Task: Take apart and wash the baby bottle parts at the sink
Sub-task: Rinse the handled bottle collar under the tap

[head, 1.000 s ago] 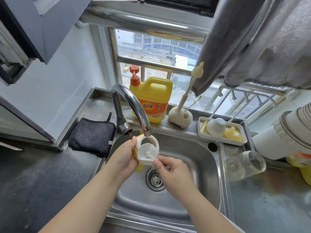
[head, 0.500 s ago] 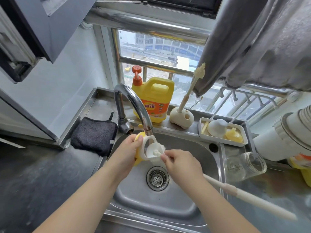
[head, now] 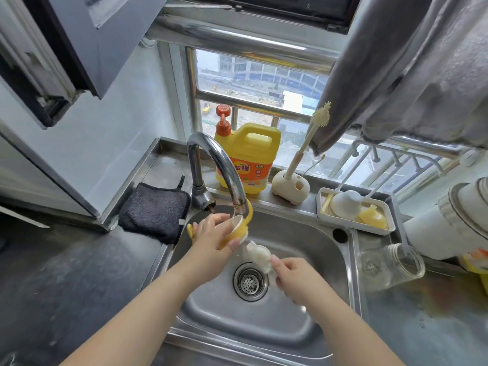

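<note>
Under the faucet [head: 219, 165], at 12 o'clock from the drain [head: 250, 281], your left hand [head: 211, 239] grips the yellow collar [head: 237, 228] while your right hand [head: 293, 276] pinches the sponge brush [head: 258, 256]: scrubbing stage, reinsertion probably next.

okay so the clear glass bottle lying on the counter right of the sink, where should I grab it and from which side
Probably round the middle of the glass bottle, coming down from above with fingers across its width. It lies on its side with its open mouth pointing right, so the smooth round body is fully exposed.
</note>
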Demonstrator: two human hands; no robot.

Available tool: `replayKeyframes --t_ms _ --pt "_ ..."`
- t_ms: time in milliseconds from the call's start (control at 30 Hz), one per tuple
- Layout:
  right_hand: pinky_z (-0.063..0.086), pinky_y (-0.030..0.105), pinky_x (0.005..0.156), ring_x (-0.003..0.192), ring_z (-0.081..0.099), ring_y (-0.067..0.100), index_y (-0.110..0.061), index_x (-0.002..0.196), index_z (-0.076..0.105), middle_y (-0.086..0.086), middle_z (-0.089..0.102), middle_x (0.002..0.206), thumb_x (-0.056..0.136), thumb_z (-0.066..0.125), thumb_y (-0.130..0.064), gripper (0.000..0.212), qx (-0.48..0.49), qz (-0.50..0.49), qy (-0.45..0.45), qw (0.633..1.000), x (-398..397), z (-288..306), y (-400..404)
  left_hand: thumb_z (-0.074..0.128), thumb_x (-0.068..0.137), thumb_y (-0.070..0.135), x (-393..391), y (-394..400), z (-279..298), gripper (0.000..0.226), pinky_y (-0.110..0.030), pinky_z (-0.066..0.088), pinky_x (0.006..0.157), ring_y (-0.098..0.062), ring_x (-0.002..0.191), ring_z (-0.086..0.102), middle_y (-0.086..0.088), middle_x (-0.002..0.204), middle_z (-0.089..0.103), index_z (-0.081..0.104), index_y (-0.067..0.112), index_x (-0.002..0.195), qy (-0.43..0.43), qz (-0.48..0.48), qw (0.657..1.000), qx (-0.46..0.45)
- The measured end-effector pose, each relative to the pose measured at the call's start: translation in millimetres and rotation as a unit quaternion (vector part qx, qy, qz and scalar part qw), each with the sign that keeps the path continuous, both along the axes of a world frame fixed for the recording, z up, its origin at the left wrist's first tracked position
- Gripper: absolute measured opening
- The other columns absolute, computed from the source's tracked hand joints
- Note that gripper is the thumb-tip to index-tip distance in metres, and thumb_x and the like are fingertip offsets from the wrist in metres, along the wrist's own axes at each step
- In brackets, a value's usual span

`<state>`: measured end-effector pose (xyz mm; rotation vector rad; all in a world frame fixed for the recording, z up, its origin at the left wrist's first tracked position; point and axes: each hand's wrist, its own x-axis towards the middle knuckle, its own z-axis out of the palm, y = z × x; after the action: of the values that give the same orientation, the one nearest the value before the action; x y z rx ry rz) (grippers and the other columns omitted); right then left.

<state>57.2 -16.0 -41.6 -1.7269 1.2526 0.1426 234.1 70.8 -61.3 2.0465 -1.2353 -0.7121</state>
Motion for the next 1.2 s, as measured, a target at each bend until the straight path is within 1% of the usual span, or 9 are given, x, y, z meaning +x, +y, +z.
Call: replayKeyframes --t_ms 100,200,333,467,600,767,833,933,1200 --pt "0.027 0.027 0.055 0.053 0.034 0.015 -0.002 0.072 0.057 0.002 0.044 0.061 0.092 0.050 -0.049 0.051 -0.010 -0.057 -0.032 0.998 -0.7 3.4 -9.0 0.057 0.077 0.021 5.3 8.4 -14.3 0.020 -0.067 0.022 0.105 -0.042 0.120 0.045 -0.013 0.123 0.053 0.053 0.034 0.092 -0.113 -0.069 0.989 -0.069" --pt "0.034 0.023 0.054 0.054 0.045 0.009 -0.016 0.079 0.069 -0.008 0.052 0.057 0.081 0.067 -0.047 0.032 -0.032 -0.069 -0.064 0.995 16.4 11.2 -16.0 0.065 0.077 0.011 9.2 17.0 -23.1 0.014 -0.067 0.035 0.099 -0.045 0.117 0.051 -0.016 0.123 0.055 0.056 0.020 0.084 -0.162 -0.113 0.977 -0.083" --pt "0.043 0.024 0.067 0.075 0.061 0.012 -0.020 0.086 0.066 0.000 0.069 0.077 0.078 0.072 -0.040 0.022 -0.032 -0.107 -0.081 0.990 40.1 8.2 -18.6 0.084 0.065 0.011 9.7 22.2 -27.0 0.044 -0.056 0.043 0.093 -0.042 0.134 0.030 -0.010 0.142 0.035 0.044 0.025 0.074 -0.249 -0.134 0.951 -0.121" --pt "0.036 0.017 0.050 0.052 0.050 0.003 -0.011 0.072 0.068 -0.005 0.063 0.058 0.082 0.066 -0.026 0.018 -0.023 -0.060 -0.056 0.996 45.4 6.4 -12.5 0.087 0.061 0.014 11.5 30.7 -24.7 0.043 -0.051 0.049 0.086 -0.036 0.137 0.023 -0.006 0.146 0.031 0.046 0.024 0.068 -0.261 -0.121 0.950 -0.122" --pt "0.029 0.010 0.034 0.031 0.042 -0.003 -0.010 0.068 0.063 -0.004 0.059 0.049 0.079 0.061 -0.011 0.011 0.013 -0.021 -0.034 0.999 42.4 13.5 -7.6 0.083 0.065 0.015 12.7 36.8 -26.4 0.030 -0.045 0.036 0.102 -0.029 0.137 0.022 -0.003 0.144 0.032 0.055 0.026 0.069 -0.259 -0.081 0.950 -0.155" --pt "0.029 0.011 0.035 0.029 0.039 -0.001 -0.010 0.060 0.060 -0.002 0.059 0.048 0.078 0.058 -0.008 0.018 0.002 -0.032 -0.044 0.999 40.2 22.0 -10.1 0.080 0.072 0.008 2.3 32.7 -11.5 0.050 -0.032 0.034 0.105 0.012 0.119 0.038 0.013 0.143 0.018 0.056 0.048 0.091 0.055 0.110 0.985 -0.119" --pt "0.031 0.012 0.037 0.030 0.039 -0.001 -0.011 0.060 0.062 0.002 0.064 0.055 0.077 0.059 -0.011 0.018 -0.002 -0.043 -0.040 0.998 39.7 22.6 -11.5 0.077 0.076 0.009 -4.4 26.8 -4.1 0.061 -0.035 0.049 0.095 0.001 0.099 0.061 0.006 0.136 0.030 0.046 0.053 0.107 0.212 0.184 0.955 -0.095" --pt "0.033 0.014 0.041 0.030 0.040 -0.001 -0.012 0.062 0.062 0.002 0.066 0.057 0.076 0.060 -0.015 0.015 -0.003 -0.065 -0.045 0.997 38.2 20.6 -10.6 0.070 0.084 0.021 -9.0 13.4 1.0 0.047 -0.037 0.057 0.080 -0.017 0.086 0.067 -0.005 0.112 0.062 0.046 0.020 0.124 0.388 0.274 0.879 -0.039" --pt "0.031 0.009 0.038 0.036 0.042 -0.003 -0.013 0.060 0.062 0.000 0.069 0.060 0.080 0.056 -0.017 0.021 -0.037 -0.007 -0.011 0.999 31.4 9.7 0.5 0.067 0.085 0.009 -8.8 -4.5 3.6 0.010 -0.031 0.055 0.073 -0.020 0.076 0.066 -0.009 0.079 0.068 0.066 0.003 0.093 0.384 0.302 0.872 0.018"
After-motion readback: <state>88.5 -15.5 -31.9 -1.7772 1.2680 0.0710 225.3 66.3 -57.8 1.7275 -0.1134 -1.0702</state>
